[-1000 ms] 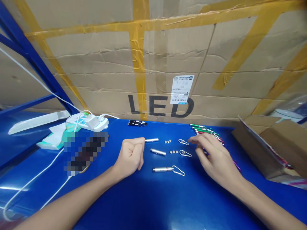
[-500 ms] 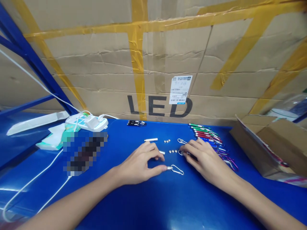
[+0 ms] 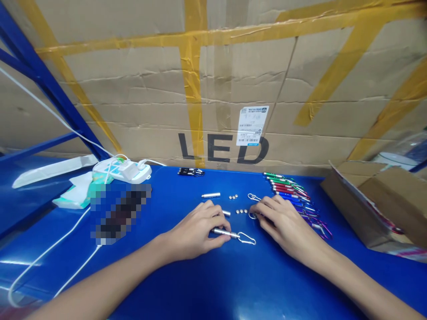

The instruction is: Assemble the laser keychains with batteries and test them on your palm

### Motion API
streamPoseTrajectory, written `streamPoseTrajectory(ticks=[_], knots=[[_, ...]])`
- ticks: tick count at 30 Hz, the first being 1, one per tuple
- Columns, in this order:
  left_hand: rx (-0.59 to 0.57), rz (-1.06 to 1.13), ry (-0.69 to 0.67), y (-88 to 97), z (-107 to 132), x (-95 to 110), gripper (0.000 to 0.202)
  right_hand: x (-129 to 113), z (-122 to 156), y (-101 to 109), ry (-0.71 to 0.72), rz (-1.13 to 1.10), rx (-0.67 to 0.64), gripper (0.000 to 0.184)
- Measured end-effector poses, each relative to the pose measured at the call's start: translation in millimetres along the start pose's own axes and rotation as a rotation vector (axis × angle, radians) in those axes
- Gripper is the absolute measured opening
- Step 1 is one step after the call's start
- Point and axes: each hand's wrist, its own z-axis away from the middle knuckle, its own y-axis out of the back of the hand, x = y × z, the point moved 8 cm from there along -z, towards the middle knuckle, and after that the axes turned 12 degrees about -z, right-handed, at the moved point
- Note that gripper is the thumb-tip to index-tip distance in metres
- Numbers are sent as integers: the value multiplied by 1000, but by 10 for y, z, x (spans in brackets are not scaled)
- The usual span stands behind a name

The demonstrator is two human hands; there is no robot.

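Note:
My left hand [image 3: 199,231] pinches a silver keychain flashlight [image 3: 226,233] between thumb and fingers, low over the blue table. A silver carabiner clip [image 3: 247,239] hangs off its right end. Partly behind my left fingers lies another silver tube [image 3: 226,213]. My right hand [image 3: 282,222] has its fingers curled over a second carabiner clip [image 3: 252,216], which they mostly cover. Three button cells [image 3: 241,211] sit in a row between my hands. Farther back are a silver tube [image 3: 211,195], more button cells [image 3: 233,197] and a clip with an end cap [image 3: 254,197].
Several coloured keychain flashlights [image 3: 290,191] lie in a row at right, beside an open cardboard box [image 3: 350,213]. Black ones [image 3: 191,171] lie at the back. A power strip [image 3: 133,171] with white cables stands at left, near a blurred-out item [image 3: 122,213]. A large carton [image 3: 150,98] walls the back.
My left fingers have shifted slightly, and the silver flashlight body now shows between them, in line with its clip. My right hand stays nearly in place over its clip.

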Motion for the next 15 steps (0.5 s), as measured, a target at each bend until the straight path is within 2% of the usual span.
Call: streamPoseTrajectory(ticks=[8,15], knots=[[9,-19,-7,28,15,48,13,44,-3,-24,-64,-53,-58,20],[40,-19,-21,64,27,72,20,44,-9,-41,-60,-68,-62,20]])
